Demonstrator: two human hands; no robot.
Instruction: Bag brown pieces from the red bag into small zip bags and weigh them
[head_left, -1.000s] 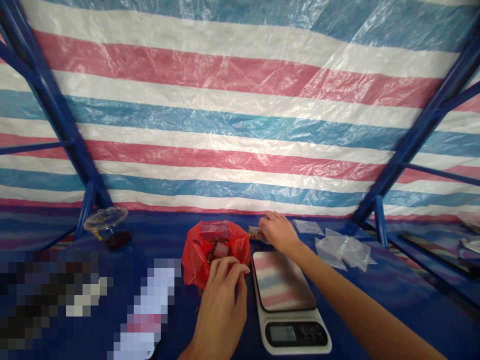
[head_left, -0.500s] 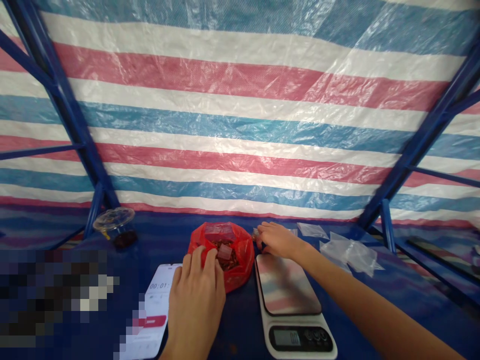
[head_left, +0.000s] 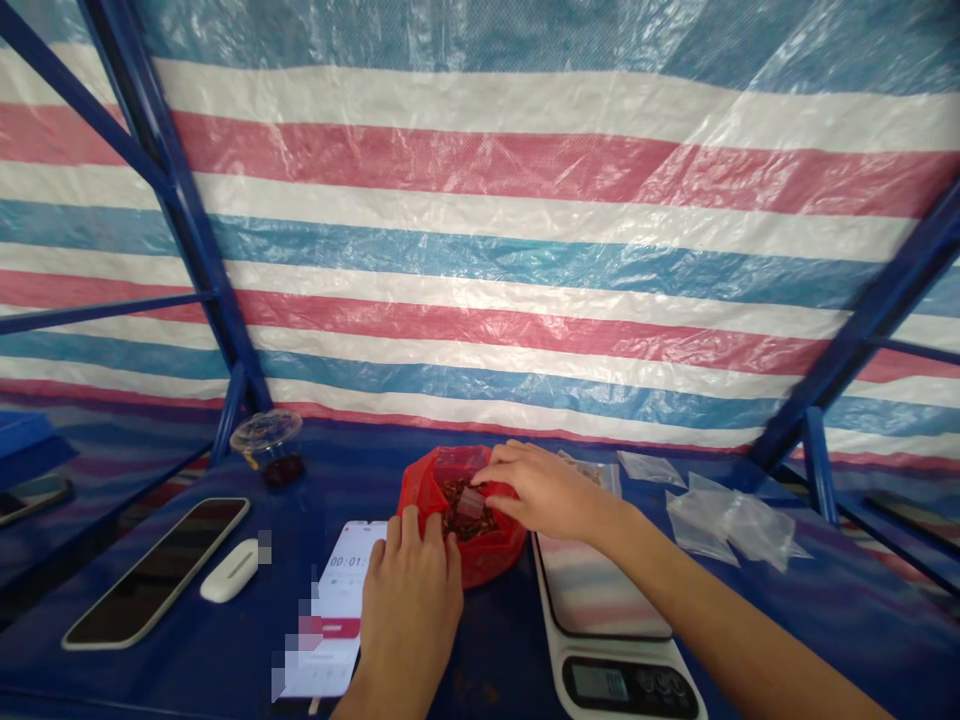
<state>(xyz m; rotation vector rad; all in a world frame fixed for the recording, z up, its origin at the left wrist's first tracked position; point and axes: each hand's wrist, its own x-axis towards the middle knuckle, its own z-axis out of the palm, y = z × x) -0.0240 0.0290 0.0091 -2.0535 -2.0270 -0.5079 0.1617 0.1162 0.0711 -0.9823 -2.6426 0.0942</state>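
Note:
A red plastic bag (head_left: 491, 567) lies open, full of small reddish-brown dried pieces (head_left: 484, 527). On them rests a small clear plastic scoop or cup (head_left: 471, 503). The fingers of my left hand (head_left: 412, 590) are bent over the bag's near left rim. From the right, my right hand (head_left: 544, 487) reaches over the bag, thumb and forefinger apart close to the small clear piece; nothing shows between them. Beside the bag stands a white digital scale (head_left: 559, 650) with a mirror-like plate, partly under my right forearm.
Behind the scale lies a clear bag with brownish contents (head_left: 592, 470). Several clear plastic bags (head_left: 727, 520) are at right. To the left are a phone with a timer (head_left: 337, 600), a dark phone (head_left: 161, 570), a white case (head_left: 231, 570) and a lidded cup (head_left: 270, 450).
My right hand has moved left, from the clear bag behind the scale to over the red bag. My left hand stays at the rim. The view has shifted left.

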